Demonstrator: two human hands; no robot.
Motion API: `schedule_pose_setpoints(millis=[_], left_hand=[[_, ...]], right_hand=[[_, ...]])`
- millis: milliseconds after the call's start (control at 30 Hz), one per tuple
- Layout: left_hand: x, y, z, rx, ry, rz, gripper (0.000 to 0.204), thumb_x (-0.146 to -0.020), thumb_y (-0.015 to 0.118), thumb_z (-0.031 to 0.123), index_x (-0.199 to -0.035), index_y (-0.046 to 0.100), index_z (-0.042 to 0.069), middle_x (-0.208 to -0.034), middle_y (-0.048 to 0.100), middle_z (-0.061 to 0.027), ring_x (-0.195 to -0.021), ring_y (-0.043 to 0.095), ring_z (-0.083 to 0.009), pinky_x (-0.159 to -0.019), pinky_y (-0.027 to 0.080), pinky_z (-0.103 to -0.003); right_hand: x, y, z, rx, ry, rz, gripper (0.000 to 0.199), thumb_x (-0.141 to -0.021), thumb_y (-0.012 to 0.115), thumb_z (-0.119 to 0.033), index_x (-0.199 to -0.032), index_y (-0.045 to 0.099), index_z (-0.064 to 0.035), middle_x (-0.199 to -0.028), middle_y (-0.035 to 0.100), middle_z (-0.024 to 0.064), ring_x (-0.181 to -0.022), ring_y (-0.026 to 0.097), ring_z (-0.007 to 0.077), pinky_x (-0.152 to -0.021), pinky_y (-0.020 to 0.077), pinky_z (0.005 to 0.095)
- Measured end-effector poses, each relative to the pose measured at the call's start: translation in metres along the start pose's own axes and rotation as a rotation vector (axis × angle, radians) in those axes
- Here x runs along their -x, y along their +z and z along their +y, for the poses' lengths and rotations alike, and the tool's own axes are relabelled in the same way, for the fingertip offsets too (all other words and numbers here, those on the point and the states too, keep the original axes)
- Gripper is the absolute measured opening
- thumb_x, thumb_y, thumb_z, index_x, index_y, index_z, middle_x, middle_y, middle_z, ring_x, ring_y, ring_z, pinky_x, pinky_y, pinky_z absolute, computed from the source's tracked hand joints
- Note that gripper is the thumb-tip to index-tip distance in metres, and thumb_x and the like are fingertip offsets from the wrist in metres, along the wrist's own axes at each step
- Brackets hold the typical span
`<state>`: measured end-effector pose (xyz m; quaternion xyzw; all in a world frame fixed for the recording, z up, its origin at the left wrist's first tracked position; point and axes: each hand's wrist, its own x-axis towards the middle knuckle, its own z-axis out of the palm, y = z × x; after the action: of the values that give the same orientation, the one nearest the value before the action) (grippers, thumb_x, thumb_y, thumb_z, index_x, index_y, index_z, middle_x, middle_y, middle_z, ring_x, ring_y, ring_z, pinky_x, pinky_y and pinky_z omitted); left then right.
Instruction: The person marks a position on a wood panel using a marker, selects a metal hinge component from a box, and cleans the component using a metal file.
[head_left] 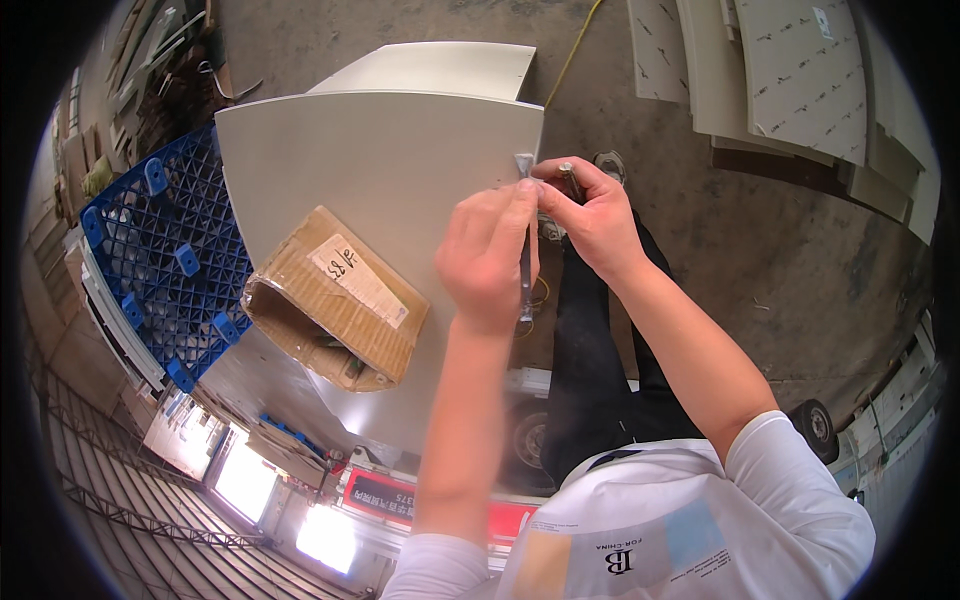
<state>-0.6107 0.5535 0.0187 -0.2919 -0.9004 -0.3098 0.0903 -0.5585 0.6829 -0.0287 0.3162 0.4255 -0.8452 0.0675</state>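
Observation:
My left hand [485, 250] is closed, fingers pinched, at the right edge of a pale flat panel [370, 150]. It grips a narrow grey metal strip [525, 285] with shiny ends, which runs along that edge; its middle is hidden by my fingers. Close against it, my right hand [598, 222] has its thumb and fingertips meeting my left fingertips. A short metal rod with a pale tip [568, 172] sits in the curl of my right fingers; its exact kind is unclear. Whatever lies between the touching fingertips is too small to make out.
An opened cardboard box [375, 275] rests on the panel, left of my hands. Beyond it stands a blue plastic pallet [190, 210]. Large sheets [800, 80] are stacked at the upper right. A yellow cord [572, 55] runs over the concrete floor.

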Motion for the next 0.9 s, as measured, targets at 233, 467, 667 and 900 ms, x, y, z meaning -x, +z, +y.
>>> schedule_pose_setpoints(millis=[233,467,667,900], left_hand=[[0.001,-0.003,0.003,-0.001,0.037,-0.035,0.030,-0.079,0.077,0.002,-0.109,0.076,0.005,-0.091,0.071,-0.0063,-0.082,0.069,-0.0268,-0.069,0.057,-0.036],[0.010,-0.014,0.006,0.004,0.049,-0.103,0.028,-0.080,0.078,0.001,-0.107,0.076,0.005,-0.091,0.071,-0.0059,-0.081,0.069,-0.0258,-0.069,0.056,-0.037],[0.002,-0.010,0.011,0.056,0.009,0.034,0.028,-0.078,0.080,-0.004,-0.104,0.076,0.005,-0.092,0.072,-0.0071,-0.083,0.069,-0.0256,-0.071,0.057,-0.035],[0.003,-0.016,0.014,0.209,-0.150,0.040,0.017,-0.088,0.076,-0.003,-0.104,0.074,0.001,-0.095,0.075,-0.0113,-0.086,0.071,-0.0229,-0.075,0.058,-0.033]], right_hand=[[0.001,0.000,-0.001,0.001,0.000,0.001,0.019,-0.096,0.077,-0.012,-0.110,0.072,-0.0011,-0.096,0.069,-0.0033,-0.089,0.060,0.0037,-0.080,0.0493,0.0219],[0.001,-0.004,-0.003,0.062,-0.034,0.003,0.016,-0.097,0.075,-0.013,-0.108,0.073,-0.0010,-0.093,0.070,-0.0032,-0.087,0.059,0.0031,-0.079,0.0486,0.0221],[0.003,-0.005,-0.011,0.059,-0.010,0.012,0.016,-0.100,0.071,-0.014,-0.108,0.073,-0.0006,-0.095,0.073,-0.0011,-0.085,0.059,0.0035,-0.078,0.0481,0.0218],[0.009,-0.010,-0.030,-0.033,0.062,0.003,0.024,-0.102,0.070,-0.023,-0.116,0.073,-0.0036,-0.096,0.077,0.0025,-0.067,0.048,0.0008,-0.059,0.0397,0.0193]])
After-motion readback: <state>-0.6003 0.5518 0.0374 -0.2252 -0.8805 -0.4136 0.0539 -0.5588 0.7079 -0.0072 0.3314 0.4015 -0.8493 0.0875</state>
